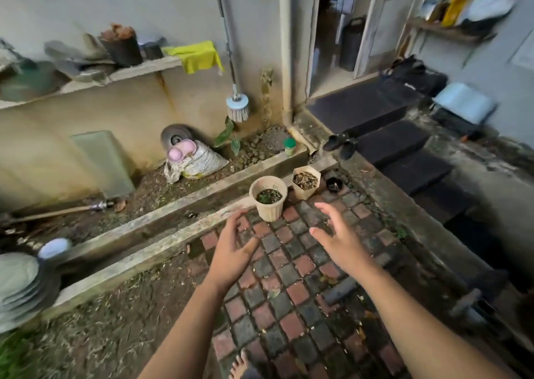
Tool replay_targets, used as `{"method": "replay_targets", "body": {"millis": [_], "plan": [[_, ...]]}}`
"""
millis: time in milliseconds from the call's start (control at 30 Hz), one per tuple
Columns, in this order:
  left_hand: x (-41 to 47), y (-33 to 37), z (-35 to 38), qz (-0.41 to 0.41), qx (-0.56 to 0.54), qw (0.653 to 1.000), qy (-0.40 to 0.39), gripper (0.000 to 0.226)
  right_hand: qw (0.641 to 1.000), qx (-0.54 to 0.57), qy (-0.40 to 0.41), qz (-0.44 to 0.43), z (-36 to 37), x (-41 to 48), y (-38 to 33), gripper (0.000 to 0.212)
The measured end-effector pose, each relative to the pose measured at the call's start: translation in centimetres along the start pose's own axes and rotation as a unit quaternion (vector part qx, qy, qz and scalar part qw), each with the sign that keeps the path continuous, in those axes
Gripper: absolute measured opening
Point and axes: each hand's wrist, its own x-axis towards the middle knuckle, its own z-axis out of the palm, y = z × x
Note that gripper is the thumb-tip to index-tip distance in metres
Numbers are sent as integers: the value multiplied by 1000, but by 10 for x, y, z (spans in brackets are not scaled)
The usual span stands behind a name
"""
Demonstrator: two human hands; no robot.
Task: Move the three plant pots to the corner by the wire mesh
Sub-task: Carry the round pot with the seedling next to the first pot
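A round beige pot (270, 209) with a small green plant stands on the brick paving beside the concrete curb. Just behind it to the right stands a hexagonal beige pot (303, 192) holding dry stems. Further right sits a small black pot (333, 184). My left hand (234, 247) and my right hand (339, 238) are stretched out in front of me with fingers spread, on either side of the round pot and a little short of it. Neither hand touches or holds anything. No wire mesh is in view.
A concrete curb (161, 234) runs diagonally on the left, with a soil bed, a sack (199, 161) and a green-lidded jar (289, 146) behind it. Dark mats (390, 141) and sandals (341, 144) lie by the doorway. My bare foot (239, 364) stands on the paving.
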Motion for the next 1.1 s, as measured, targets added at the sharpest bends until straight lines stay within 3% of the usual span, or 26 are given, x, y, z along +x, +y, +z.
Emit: {"method": "replay_targets", "body": {"millis": [167,433,733,900,1000,1100], "plan": [[160,-77,38,-49,73,992,-87,69,998,0,-4,59,42,142,65,64],[341,-235,112,-109,100,987,-69,72,996,-5,-12,86,100,341,220,71],[485,-464,236,-65,134,988,-44,70,993,52,21,106,218,491,439,76],[524,-542,270,57,85,994,49,32,989,117,36,79,278,538,525,80],[541,-560,290,93,64,986,120,38,988,139,43,47,295,556,559,98],[550,-573,305,86,49,981,167,51,984,168,57,31,305,573,575,95]]}}
